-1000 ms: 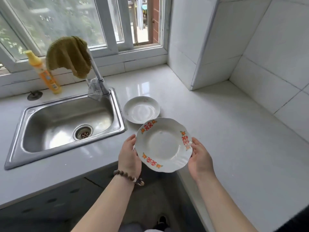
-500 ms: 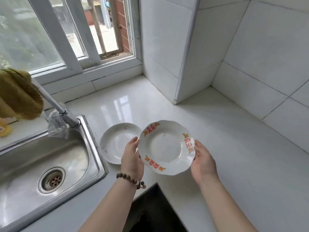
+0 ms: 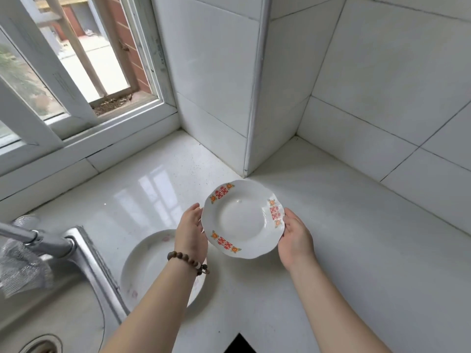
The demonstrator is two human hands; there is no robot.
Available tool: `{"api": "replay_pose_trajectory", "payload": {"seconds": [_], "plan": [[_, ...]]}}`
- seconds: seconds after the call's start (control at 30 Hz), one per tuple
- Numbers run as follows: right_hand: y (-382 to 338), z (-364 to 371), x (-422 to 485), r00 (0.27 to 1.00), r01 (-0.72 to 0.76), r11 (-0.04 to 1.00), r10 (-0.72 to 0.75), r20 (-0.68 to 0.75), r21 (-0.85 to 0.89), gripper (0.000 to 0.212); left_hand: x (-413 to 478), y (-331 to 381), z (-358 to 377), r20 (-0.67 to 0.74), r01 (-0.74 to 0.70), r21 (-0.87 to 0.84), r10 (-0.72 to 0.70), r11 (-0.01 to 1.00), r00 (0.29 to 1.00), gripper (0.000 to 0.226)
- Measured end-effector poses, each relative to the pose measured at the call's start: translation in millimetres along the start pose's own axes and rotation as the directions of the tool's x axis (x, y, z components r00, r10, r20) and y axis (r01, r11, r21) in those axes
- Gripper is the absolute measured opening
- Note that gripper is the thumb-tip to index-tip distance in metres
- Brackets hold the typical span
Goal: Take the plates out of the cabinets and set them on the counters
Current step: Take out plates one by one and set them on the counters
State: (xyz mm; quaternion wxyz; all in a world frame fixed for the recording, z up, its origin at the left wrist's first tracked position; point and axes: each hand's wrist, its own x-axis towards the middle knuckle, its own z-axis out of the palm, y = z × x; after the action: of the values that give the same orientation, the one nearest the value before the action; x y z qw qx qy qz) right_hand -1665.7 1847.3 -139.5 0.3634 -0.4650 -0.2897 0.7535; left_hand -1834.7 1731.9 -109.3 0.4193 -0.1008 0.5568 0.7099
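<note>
A white scalloped plate with red and orange markings (image 3: 242,220) hangs above the white counter (image 3: 356,238), held between both hands. My left hand (image 3: 190,230) grips its left rim and wears a bead bracelet. My right hand (image 3: 295,235) grips its right rim. A second, plainer white plate (image 3: 145,261) lies flat on the counter beside the sink, partly hidden under my left forearm.
The steel sink (image 3: 51,314) and its tap (image 3: 46,243) fill the lower left. A tiled pillar (image 3: 229,98) juts out behind the held plate, with tiled wall to the right. A window (image 3: 76,59) runs along the back left.
Both hands have carried the marked plate forward and to the right over the counter, past the plain plate. My view has shifted right, so the sink and cloth slid out left.
</note>
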Motion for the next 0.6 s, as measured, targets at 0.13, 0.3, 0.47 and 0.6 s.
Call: {"api": "replay_pose_trajectory", "payload": {"seconds": [0.13,0.3,0.47,0.6], "plan": [[-4,14,16,1.0,-0.016,1.0,0.016,0.002,-0.01,0.038,22,9,11,-0.02,-0.005,0.023,0.006,1.0,1.0,0.035],[-6,26,39,0.997,-0.057,0.998,0.056,-0.046,-0.02,0.039,49,14,21,0.042,-0.029,0.05,0.027,0.998,0.999,0.015],[-11,30,51,0.995,-0.095,0.995,0.094,-0.028,-0.015,0.036,67,12,29,0.044,-0.034,0.123,0.029,0.992,0.999,0.015],[-8,27,60,0.991,-0.122,0.992,0.12,-0.053,-0.021,0.037,83,3,29,0.028,-0.015,0.126,0.012,0.992,1.0,0.007]]}}
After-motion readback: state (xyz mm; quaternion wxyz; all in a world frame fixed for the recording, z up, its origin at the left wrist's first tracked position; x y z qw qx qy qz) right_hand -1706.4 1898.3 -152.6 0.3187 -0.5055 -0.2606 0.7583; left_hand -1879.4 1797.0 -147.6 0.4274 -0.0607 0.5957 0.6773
